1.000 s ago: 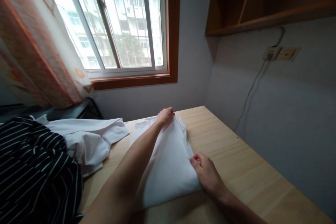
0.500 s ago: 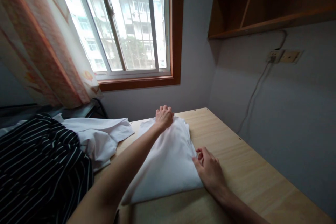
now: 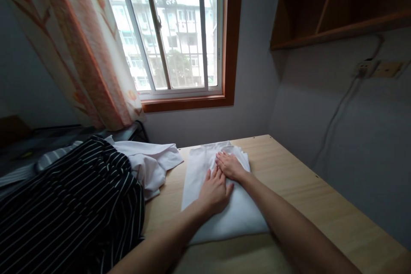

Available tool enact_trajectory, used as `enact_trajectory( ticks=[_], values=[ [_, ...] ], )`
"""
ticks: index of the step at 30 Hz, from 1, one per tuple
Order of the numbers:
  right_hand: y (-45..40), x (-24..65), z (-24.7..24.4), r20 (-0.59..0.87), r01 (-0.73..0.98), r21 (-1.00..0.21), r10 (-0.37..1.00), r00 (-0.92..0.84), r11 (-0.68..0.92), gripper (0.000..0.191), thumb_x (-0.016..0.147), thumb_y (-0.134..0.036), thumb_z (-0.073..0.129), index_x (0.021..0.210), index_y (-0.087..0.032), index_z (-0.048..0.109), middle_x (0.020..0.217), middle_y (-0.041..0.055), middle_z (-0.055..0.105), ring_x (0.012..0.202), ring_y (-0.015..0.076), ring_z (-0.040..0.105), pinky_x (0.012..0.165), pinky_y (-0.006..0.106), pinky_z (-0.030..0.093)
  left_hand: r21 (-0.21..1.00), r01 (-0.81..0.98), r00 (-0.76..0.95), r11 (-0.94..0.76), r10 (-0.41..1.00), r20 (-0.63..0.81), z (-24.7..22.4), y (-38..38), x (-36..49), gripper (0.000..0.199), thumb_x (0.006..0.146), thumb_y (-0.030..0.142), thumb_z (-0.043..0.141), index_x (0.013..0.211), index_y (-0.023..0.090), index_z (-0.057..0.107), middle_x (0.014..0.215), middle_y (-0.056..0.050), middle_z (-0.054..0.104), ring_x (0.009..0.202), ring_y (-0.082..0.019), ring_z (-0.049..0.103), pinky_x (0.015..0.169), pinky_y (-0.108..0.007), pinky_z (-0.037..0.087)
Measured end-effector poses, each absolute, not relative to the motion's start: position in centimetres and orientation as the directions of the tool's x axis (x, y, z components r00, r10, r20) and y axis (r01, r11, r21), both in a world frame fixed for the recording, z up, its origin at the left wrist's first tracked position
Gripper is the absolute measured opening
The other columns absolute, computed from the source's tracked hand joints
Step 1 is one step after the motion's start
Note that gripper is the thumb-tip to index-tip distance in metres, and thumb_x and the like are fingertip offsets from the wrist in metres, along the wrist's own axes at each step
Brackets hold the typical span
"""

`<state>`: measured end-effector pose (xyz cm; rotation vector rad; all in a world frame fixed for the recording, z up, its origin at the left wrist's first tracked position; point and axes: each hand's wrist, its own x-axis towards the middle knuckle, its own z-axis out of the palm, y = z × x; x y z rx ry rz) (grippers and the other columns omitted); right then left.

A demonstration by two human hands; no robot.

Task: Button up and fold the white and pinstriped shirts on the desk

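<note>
Head view: we have the folded white cloth (image 3: 240, 213) on the wooden table (image 3: 289, 171), right of the striped garment (image 3: 80, 205). Our left hand (image 3: 214, 193) lies flat on it, fingers slightly apart; our right hand (image 3: 229, 165) rests just farther off, fingers outstretched and close together. Smoothing well calls for even, light pressure outward, easing the far creases without dragging layers askew.
</note>
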<state>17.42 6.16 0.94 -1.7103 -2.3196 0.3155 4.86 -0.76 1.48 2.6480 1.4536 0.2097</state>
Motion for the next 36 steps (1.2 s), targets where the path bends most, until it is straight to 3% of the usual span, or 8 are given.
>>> enact_trajectory(
  ticks=[10,15,18,20,23,27,31,36],
  values=[
    [10.9,22.2,-0.8,0.086,0.928,-0.298,0.975,-0.205,0.222,0.056,0.100,-0.047,0.022,0.150,-0.022,0.033,0.158,0.0027,0.027,0.146,0.0217,0.018,0.118,0.047,0.010,0.157,0.881,0.435,-0.447,0.894,0.105,0.7,-1.8,3.7,0.079,0.089,0.068,0.023,0.150,0.019,0.034,0.157,-0.010,0.027,0.146,-0.036,0.014,0.117,-0.056,0.012],
    [11.0,25.1,-0.1,0.131,0.942,-0.337,0.990,0.042,0.005,0.055,0.100,-0.038,0.023,0.149,-0.017,0.034,0.156,0.0091,0.030,0.144,0.0269,0.023,0.116,0.051,0.014,0.154,0.886,0.426,-0.437,0.899,0.097,0.7,-1.7,3.6,0.080,0.086,0.072,0.023,0.149,0.023,0.035,0.157,-0.011,0.027,0.145,-0.039,0.015,0.114,-0.063,0.010],
    [10.2,25.5,1.7,0.206,0.925,-0.372,0.966,0.155,-0.069,0.059,0.100,-0.036,0.015,0.151,-0.008,0.027,0.157,0.0148,0.024,0.146,0.0259,0.020,0.116,0.044,0.018,0.162,0.883,0.429,-0.440,0.898,0.100,0.8,-1.7,3.7,0.082,0.086,0.073,0.022,0.148,0.021,0.036,0.156,-0.012,0.028,0.144,-0.040,0.017,0.114,-0.062,0.012],
    [9.1,24.4,2.7,0.267,0.924,-0.382,0.954,0.134,-0.023,0.062,0.101,-0.038,0.010,0.151,-0.007,0.026,0.159,0.0126,0.022,0.147,0.0213,0.017,0.117,0.037,0.018,0.165,0.886,0.423,-0.433,0.901,0.095,0.8,-1.7,3.8,0.086,0.085,0.073,0.022,0.149,0.017,0.035,0.156,-0.014,0.028,0.145,-0.040,0.017,0.115,-0.061,0.011],
    [6.6,21.7,2.2,0.317,0.906,-0.355,0.941,-0.117,0.232,0.060,0.101,-0.043,0.012,0.150,-0.015,0.033,0.158,0.0059,0.026,0.146,0.0177,0.019,0.117,0.033,0.017,0.165,0.892,0.411,-0.421,0.907,0.090,0.7,-1.6,3.8,0.094,0.085,0.074,0.024,0.151,0.008,0.029,0.156,-0.018,0.024,0.145,-0.038,0.015,0.116,-0.058,0.010],
    [4.4,19.6,-0.3,0.147,0.902,-0.292,0.947,-0.285,0.317,0.057,0.101,-0.041,0.019,0.149,-0.015,0.035,0.156,0.0078,0.031,0.145,0.0228,0.022,0.117,0.042,0.014,0.158,0.901,0.398,-0.404,0.915,0.071,0.8,-1.7,3.9,0.091,0.086,0.066,0.031,0.150,0.002,0.025,0.156,-0.021,0.024,0.146,-0.033,0.015,0.118,-0.052,0.011],
    [5.0,21.0,-1.1,0.058,0.935,-0.260,0.971,-0.233,0.240,0.062,0.100,-0.047,0.021,0.152,-0.014,0.027,0.159,0.0076,0.021,0.147,0.0229,0.016,0.118,0.044,0.011,0.159,0.904,0.393,-0.397,0.918,0.058,1.0,-2.0,3.8,0.084,0.089,0.060,0.030,0.149,0.002,0.027,0.156,-0.020,0.023,0.147,-0.031,0.015,0.119,-0.050,0.011],
    [5.9,23.2,-0.8,0.010,0.964,-0.257,0.998,-0.068,0.068,0.063,0.100,-0.048,0.019,0.153,-0.014,0.021,0.160,0.0065,0.017,0.147,0.0215,0.015,0.117,0.046,0.011,0.165,0.896,0.409,-0.413,0.911,0.055,1.1,-1.3,3.5,0.087,0.089,0.067,0.025,0.148,0.004,0.031,0.156,-0.020,0.024,0.146,-0.031,0.018,0.118,-0.049,0.015]
  ],
)
